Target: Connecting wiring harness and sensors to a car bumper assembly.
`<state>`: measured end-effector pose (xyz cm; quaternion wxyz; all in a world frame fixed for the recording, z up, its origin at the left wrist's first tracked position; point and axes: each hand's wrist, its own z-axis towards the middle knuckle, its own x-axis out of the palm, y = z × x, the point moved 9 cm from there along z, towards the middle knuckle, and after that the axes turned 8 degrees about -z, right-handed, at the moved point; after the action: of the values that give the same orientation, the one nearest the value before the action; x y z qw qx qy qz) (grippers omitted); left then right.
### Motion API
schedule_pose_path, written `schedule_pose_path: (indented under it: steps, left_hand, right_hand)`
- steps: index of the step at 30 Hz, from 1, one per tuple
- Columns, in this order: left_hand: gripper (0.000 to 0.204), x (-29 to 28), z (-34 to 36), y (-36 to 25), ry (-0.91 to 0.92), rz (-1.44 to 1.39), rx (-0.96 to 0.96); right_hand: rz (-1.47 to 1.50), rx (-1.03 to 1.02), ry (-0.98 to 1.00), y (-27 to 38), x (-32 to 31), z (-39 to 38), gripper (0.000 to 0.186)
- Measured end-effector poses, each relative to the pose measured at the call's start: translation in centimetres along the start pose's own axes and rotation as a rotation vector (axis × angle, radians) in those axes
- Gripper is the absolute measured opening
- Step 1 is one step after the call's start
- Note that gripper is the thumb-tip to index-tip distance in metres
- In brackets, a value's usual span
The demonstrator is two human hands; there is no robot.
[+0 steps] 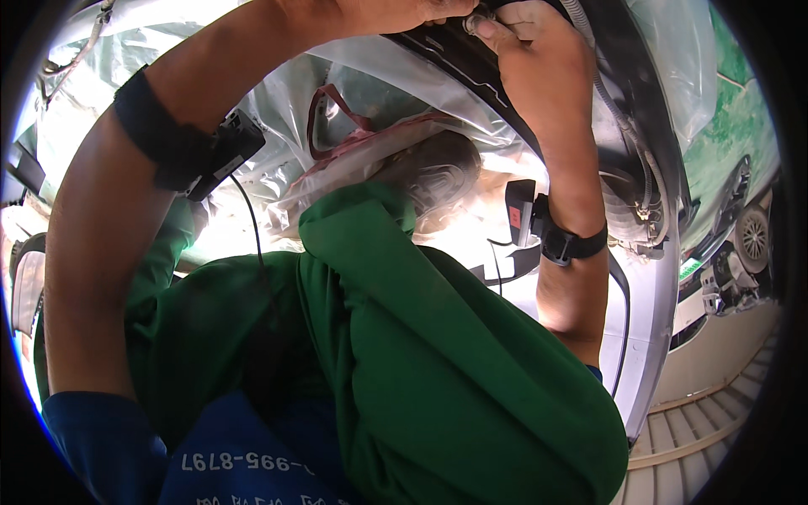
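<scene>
The right hand [534, 34] is pinching a small metallic fitting [474, 22] over the black panel [461, 57]; the left hand [396, 10] is reaching above that panel, its grip unclear. Steady, straight pressure is probably serving best.

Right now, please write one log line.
left hand: partly out of frame; right hand: thumb against small grey piece; beside: corrugated conduit

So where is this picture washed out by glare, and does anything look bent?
In the head view, glare whitens the area beyond the green trousers and shines off the clear plastic sheeting; also in the head view, the slatted surface at lower right curves, fisheye-style.
</scene>
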<state>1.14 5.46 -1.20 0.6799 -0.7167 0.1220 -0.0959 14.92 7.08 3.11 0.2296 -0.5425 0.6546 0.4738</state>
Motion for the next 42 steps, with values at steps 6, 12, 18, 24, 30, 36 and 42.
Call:
schedule_pose_path:
  steps: [6,12,18,24,30,36,42]
  left_hand:
    - [0.014,0.6,0.0,-0.1,-0.024,0.017,0.068]
    - [0.012,0.8,-0.3,-0.6,-0.009,-0.045,-0.026]
    - [0.011,1.3,-1.4,-2.2,-0.040,0.232,0.150]
    - [0.015,2.7,-1.8,-1.9,-0.213,0.374,0.223]
    - [0.030,-0.1,-2.8,-1.0,-0.089,0.398,-0.005]
    - [0.046,-6.2,-5.5,-3.4,0.053,0.673,-0.005]
    - [0.047,-11.9,-10.8,-5.6,0.276,0.742,-0.126]
  right_hand:
    - [-0.074,0.053,-0.024,-0.4,-0.1,0.2,0.020]
    - [-0.001,0.000,-0.024,-0.2,0.2,0.4,0.015]
    - [0.247,-0.115,-0.023,0.2,0.6,-0.1,0.018]
    - [0.000,-0.172,-0.097,-0.7,0.3,-0.2,0.017]
    - [-0.175,-0.423,-0.151,2.6,-0.2,-2.5,0.032]
    - [-0.430,-0.702,-0.316,3.8,0.8,-2.3,0.026]
    - [-0.405,-0.889,-0.282,5.9,1.6,-2.7,0.017]
